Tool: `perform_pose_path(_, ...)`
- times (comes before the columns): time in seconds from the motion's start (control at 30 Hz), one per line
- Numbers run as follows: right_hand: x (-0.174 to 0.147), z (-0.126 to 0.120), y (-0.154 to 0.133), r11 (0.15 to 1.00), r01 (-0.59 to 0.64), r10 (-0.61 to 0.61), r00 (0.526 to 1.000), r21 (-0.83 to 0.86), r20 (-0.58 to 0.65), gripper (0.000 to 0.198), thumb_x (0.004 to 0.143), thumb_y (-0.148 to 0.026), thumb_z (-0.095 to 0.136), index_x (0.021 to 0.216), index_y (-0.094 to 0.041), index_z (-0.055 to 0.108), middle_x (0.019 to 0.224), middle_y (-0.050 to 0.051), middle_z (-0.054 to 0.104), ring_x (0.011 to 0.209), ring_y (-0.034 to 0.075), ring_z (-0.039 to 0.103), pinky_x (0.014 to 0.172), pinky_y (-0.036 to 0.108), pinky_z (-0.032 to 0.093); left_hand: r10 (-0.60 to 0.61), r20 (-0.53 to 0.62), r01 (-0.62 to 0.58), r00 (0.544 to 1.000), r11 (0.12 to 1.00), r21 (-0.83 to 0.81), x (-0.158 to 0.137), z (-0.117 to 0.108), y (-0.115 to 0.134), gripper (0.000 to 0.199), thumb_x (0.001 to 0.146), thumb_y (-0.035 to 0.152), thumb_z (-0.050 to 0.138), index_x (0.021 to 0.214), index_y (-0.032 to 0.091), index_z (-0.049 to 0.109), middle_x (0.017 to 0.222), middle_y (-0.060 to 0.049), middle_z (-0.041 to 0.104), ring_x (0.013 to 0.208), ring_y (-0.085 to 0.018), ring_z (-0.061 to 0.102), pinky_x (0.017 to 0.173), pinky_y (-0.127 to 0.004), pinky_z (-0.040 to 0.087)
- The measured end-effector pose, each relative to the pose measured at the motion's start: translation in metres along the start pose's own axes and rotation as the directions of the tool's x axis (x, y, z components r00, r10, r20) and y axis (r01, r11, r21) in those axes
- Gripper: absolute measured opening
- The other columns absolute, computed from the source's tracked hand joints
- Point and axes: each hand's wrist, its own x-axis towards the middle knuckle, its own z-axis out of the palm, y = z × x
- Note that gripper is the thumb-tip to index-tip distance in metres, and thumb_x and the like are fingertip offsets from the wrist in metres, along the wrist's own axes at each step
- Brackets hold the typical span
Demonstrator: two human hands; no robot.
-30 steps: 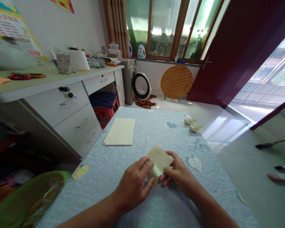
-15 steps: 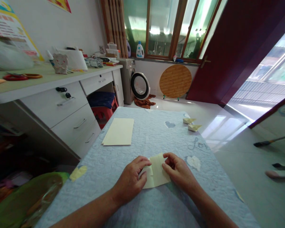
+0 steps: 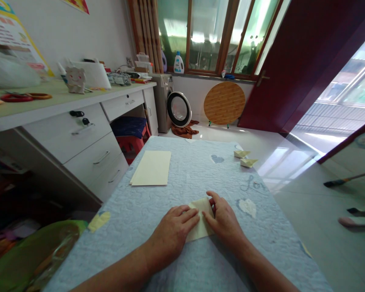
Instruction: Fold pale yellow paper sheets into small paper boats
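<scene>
A folded piece of pale yellow paper (image 3: 200, 232) lies on the quilted blue cloth in front of me, a little skewed. Across its left part rests my left hand (image 3: 179, 227), fingers stretched out flat and pressing the sheet down. My right hand (image 3: 223, 217) is at the paper's right edge; its thumb touches the top of the paper, and the index finger is raised apart from it. Farther left is a stack of pale yellow paper sheets (image 3: 152, 168). Two small folded paper boats (image 3: 241, 154) sit near the cloth's far right edge.
To the left stands a white desk (image 3: 88, 99) with drawers, bearing scissors (image 3: 16, 97) and other items. A green basin (image 3: 57, 243) is below the cloth's left edge. Beyond are a washing machine (image 3: 162, 101) with its door swung out and a round wooden tabletop (image 3: 224, 103).
My left hand has slid right and flattened over the paper, which now looks narrower, its right part folded over. My right thumb has moved left onto it, and the right index finger has lifted.
</scene>
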Motion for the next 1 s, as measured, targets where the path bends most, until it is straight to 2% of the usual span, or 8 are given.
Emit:
perform_pose_path(0.2,0.002,0.004,-0.001,0.996,0.085,-0.085,0.996,-0.008,-0.010,0.045,0.078,-0.011,0.054,0.123,-0.015,0.057,0.097,0.010,0.065,0.089,0.023,0.060,0.081,0.038,0.049,-0.017,-0.014,0.019,1.000,0.991,0.131,-0.002,0.002,0.001,0.045,0.090,0.006,0.048,0.131,0.021,0.059,0.138,-0.007,0.059,0.124,-0.026,0.055,0.103,-0.045,0.048)
perform_pose_path(0.4,0.002,-0.001,-0.009,0.958,0.276,-0.279,0.959,-0.082,-0.038,0.018,0.087,-0.009,0.052,0.095,-0.019,0.065,0.087,0.006,0.063,0.085,0.022,0.056,0.079,0.035,0.045,-0.060,-0.011,0.061,0.998,0.984,0.167,-0.004,0.005,0.001,0.054,0.086,0.002,0.046,0.137,0.018,0.052,0.142,-0.009,0.056,0.126,-0.027,0.053,0.106,-0.046,0.045)
perform_pose_path(0.67,-0.002,-0.003,-0.016,0.898,0.401,-0.411,0.911,-0.179,-0.019,0.015,0.088,-0.008,0.060,0.081,-0.019,0.067,0.079,0.003,0.057,0.078,0.019,0.050,0.071,0.028,0.042,-0.083,-0.040,0.087,0.996,0.988,0.127,0.000,-0.003,0.004,0.058,0.078,-0.002,0.043,0.133,0.012,0.053,0.135,-0.013,0.060,0.124,-0.025,0.055,0.107,-0.043,0.045)
perform_pose_path(0.83,-0.006,-0.002,-0.019,0.847,0.489,-0.497,0.867,-0.209,0.014,0.016,0.089,-0.009,0.061,0.077,-0.019,0.065,0.081,0.003,0.061,0.077,0.018,0.050,0.071,0.028,0.042,-0.105,-0.035,0.107,0.994,0.992,0.073,0.003,-0.016,0.010,0.047,0.081,0.003,0.049,0.125,0.017,0.059,0.127,-0.010,0.065,0.116,-0.027,0.059,0.101,-0.046,0.049)
perform_pose_path(1.0,-0.008,-0.002,-0.021,0.818,0.537,-0.539,0.841,-0.205,0.053,0.014,0.090,-0.009,0.060,0.080,-0.019,0.064,0.087,0.004,0.066,0.080,0.018,0.052,0.075,0.030,0.044,-0.109,-0.038,0.112,0.993,0.991,0.069,0.003,-0.019,0.009,0.041,0.085,0.006,0.050,0.124,0.017,0.060,0.124,-0.010,0.066,0.114,-0.027,0.059,0.098,-0.046,0.050)
